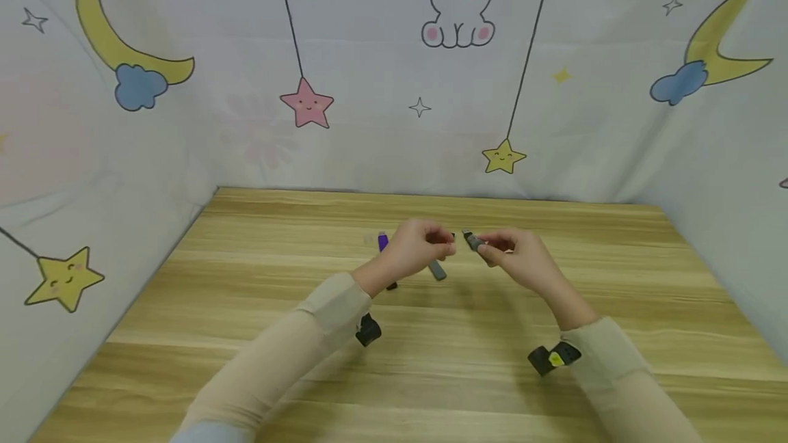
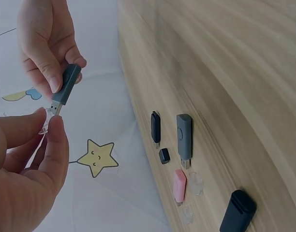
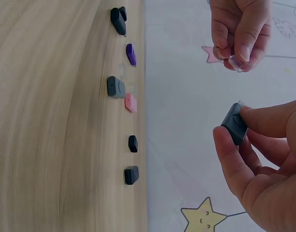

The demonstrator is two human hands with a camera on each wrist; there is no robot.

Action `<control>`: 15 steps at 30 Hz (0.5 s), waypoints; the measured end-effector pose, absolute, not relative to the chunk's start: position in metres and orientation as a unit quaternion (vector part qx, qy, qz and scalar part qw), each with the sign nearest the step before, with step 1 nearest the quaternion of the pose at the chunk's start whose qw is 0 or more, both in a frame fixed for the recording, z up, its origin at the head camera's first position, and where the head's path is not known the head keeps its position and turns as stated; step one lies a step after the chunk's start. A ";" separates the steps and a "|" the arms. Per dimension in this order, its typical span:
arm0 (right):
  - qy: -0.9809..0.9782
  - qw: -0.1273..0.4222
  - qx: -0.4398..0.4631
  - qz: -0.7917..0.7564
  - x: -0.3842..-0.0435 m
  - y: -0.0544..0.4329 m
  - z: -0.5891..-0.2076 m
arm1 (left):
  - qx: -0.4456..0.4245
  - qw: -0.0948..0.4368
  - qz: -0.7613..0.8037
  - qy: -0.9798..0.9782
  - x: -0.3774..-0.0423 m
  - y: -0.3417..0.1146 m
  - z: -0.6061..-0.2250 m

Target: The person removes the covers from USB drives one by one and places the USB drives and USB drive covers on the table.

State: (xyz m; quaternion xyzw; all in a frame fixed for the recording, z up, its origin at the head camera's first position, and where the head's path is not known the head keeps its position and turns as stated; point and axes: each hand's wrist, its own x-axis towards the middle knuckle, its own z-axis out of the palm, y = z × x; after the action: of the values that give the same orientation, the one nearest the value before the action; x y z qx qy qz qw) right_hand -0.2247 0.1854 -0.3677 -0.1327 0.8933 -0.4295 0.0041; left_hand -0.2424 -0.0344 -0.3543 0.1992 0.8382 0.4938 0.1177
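Note:
My right hand point(image 1: 523, 262) pinches a dark grey USB flash drive point(image 2: 66, 84) between thumb and fingers, its metal plug bare and facing my left hand point(image 1: 412, 248). Between the left thumb and fingertips is a small clear cap point(image 3: 236, 63). Both hands are raised above the wooden table. In the left wrist view the plug's tip is very close to the cap; whether they touch, I cannot tell. The head view hides the cap behind the left fingers.
On the table point(image 1: 468, 368) lie another grey USB drive point(image 2: 185, 135), a pink one point(image 2: 179, 185), a purple one point(image 3: 131, 54) and a black one point(image 2: 155, 126). A black cap point(image 2: 164, 155) and a clear cap point(image 2: 196, 182) lie near them. A printed cloth point(image 1: 382, 156) hangs behind.

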 end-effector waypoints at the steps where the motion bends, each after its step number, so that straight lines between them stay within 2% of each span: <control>1: 0.893 0.008 -0.130 -0.431 -0.227 0.186 -0.368 | 0.197 0.119 0.497 0.836 -0.244 -0.033 -0.356; 15: 0.875 0.052 -0.072 -0.476 -0.249 0.196 -0.382 | 0.206 0.100 0.454 0.861 -0.269 -0.009 -0.369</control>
State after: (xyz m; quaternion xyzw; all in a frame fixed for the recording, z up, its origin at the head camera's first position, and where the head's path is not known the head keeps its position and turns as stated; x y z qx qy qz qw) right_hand -0.2492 0.1956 -0.3820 -0.0721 0.8750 -0.4760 0.0516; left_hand -0.2690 -0.0094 -0.3687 0.2055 0.8613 0.4539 0.0996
